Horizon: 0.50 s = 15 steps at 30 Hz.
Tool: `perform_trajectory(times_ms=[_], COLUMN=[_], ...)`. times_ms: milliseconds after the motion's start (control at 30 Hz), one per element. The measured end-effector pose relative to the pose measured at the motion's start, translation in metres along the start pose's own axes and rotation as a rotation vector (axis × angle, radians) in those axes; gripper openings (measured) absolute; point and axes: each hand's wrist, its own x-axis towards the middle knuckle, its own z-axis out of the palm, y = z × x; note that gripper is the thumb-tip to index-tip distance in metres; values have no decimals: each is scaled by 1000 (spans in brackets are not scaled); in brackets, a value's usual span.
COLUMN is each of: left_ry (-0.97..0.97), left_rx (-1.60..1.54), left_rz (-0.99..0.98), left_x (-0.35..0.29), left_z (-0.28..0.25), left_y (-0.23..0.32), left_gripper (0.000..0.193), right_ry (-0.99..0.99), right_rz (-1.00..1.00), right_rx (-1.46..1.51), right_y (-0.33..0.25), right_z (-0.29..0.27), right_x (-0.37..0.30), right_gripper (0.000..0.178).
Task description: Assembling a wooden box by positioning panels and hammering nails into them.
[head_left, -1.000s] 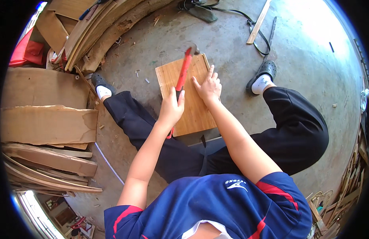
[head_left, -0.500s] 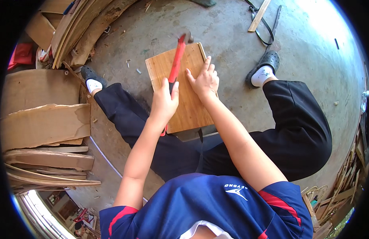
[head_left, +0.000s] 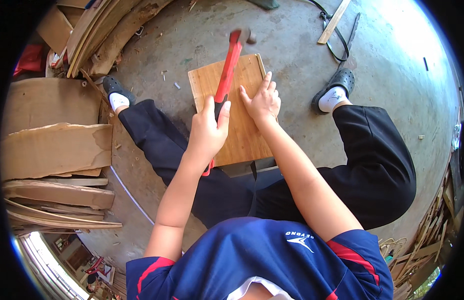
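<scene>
My left hand (head_left: 209,122) is closed around the handle of a claw hammer (head_left: 229,72) with a red and black handle. Its head, a little blurred, is raised above the far end of a brown wooden board (head_left: 244,132). This board lies between my legs, tilted slightly, and what supports it is mostly hidden. On the board's right side rests my right hand (head_left: 264,101), thumb and forefinger stretched apart and the other fingers bent near the edge. A narrow wooden strip (head_left: 261,65) runs along the far right edge, just beyond my fingertips.
Stacked wooden sheets and offcuts (head_left: 57,150) fill the left side. A loose wooden slat (head_left: 334,22) and a black strap (head_left: 348,47) lie on the concrete floor (head_left: 302,55) at the far right. More scrap wood (head_left: 429,245) is piled at the lower right.
My left hand has lifted the hammer, so its head is higher and slightly further right. My right hand stays at the same place on the board. The whole view has shifted a little.
</scene>
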Motion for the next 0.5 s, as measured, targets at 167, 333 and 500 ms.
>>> perform_trajectory(times_ms=[167, 333, 500], left_ry=[145, 11, 190], left_rx=[22, 113, -49], left_rz=[84, -16, 123], left_x=[-4, 8, 1], left_z=[23, 0, -4], left_y=[-19, -13, 9], left_gripper=[18, 22, 19], right_ry=[-5, 20, -40], right_rz=[-7, -10, 8], right_rx=[2, -11, -13], right_y=[-7, 0, -4], right_z=[-2, 0, -9], right_x=[-1, 0, -2], right_gripper=[106, 106, 105])
